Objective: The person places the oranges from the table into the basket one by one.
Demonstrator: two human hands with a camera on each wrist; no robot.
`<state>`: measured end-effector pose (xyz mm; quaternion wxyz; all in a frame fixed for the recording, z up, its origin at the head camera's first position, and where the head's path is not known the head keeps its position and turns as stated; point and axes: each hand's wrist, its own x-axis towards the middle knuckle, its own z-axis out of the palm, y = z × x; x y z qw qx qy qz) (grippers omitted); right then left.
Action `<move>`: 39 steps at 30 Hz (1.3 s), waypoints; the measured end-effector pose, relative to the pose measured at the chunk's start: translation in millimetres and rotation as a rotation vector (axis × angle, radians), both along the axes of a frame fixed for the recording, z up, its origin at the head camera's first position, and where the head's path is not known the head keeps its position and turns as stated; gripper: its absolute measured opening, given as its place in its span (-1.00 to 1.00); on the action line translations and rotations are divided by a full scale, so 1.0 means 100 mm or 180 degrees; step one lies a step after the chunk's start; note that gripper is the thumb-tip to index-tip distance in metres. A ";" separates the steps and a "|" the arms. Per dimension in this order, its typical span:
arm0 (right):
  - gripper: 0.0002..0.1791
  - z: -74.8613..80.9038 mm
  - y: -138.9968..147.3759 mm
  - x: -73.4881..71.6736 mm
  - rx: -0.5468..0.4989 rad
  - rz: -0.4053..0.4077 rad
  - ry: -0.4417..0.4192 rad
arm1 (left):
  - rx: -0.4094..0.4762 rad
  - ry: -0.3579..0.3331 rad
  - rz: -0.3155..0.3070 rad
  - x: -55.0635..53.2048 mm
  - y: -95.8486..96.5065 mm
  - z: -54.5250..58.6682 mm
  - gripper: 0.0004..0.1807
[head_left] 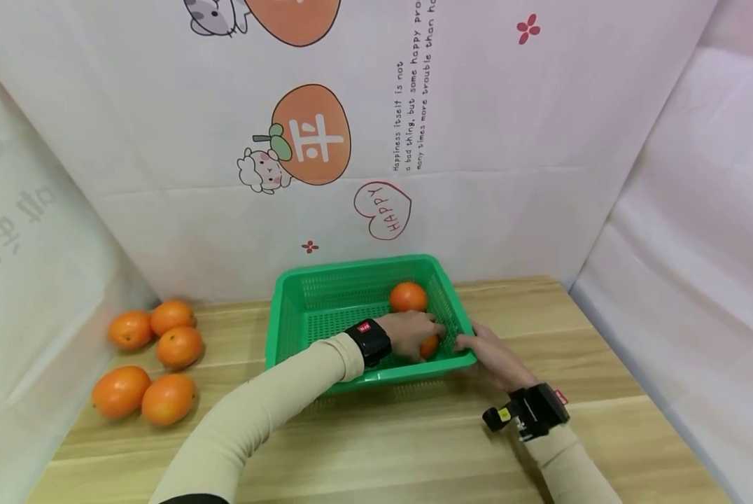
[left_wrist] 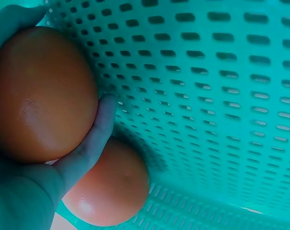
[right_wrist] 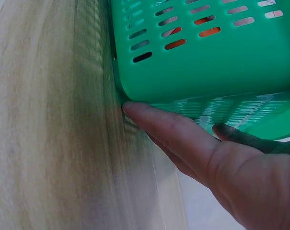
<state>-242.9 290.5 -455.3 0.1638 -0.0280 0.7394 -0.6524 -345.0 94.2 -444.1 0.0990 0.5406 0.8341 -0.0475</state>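
Your left sleeve (head_left: 225,434), pale cream, is nearest the lens, rising from the bottom edge of the frame. Above its cuff a black wrist device (head_left: 369,341) sits over the basket's near rim; sleeve and device together hide part of that rim and of the perforated floor.

Your left hand (head_left: 411,334) is inside the green basket (head_left: 376,379), fingers and thumb curled round the held fruit (left_wrist: 44,96), orange and smooth, at the right end, centre-right of the frame. Your knuckles cover most of it from above. Second fruit (head_left: 408,297): also in the basket, just above your hand in the frame, near the right wall.

Your right hand (head_left: 493,353) grips the basket's near right corner, thumb over the rim; another black device (head_left: 537,409) is strapped to that wrist, lower right.

Five loose fruits (head_left: 169,400) lie at left on the wooden table (head_left: 376,448), three above two, well apart from the basket. Printed backdrop (head_left: 509,140) stands just behind the far rim; a white side cloth (head_left: 685,266) fills the right edge.
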 end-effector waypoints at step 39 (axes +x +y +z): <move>-0.16 0.01 0.02 -0.02 -0.0012 0.0025 -0.0019 | -0.0159 0.0038 0.0174 0.08 -0.07 0.09 -0.12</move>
